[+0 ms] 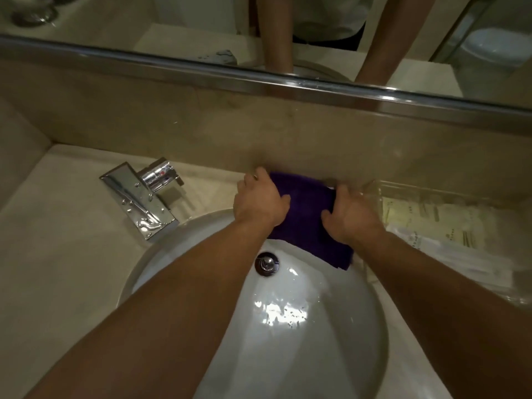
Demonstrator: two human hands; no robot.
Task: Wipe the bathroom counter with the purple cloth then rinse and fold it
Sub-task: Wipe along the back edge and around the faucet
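Note:
The purple cloth (pixel 305 205) lies folded on the beige counter (pixel 72 226) behind the white basin (pixel 288 355), against the backsplash. Its near corner hangs over the basin rim. My left hand (pixel 259 201) grips the cloth's left edge, thumb on top and fingers curled down at the side. My right hand (pixel 352 218) grips the right edge, its thumb lying on the fabric. The cloth's middle shows between the two hands; its sides are hidden under them.
A chrome faucet (pixel 141 197) stands on the counter at the left of the basin, spotted with drops. The drain plug (pixel 267 263) sits in the wet bowl. A clear tray (pixel 449 226) with paper packets is at the right. A mirror ledge (pixel 288 82) runs above.

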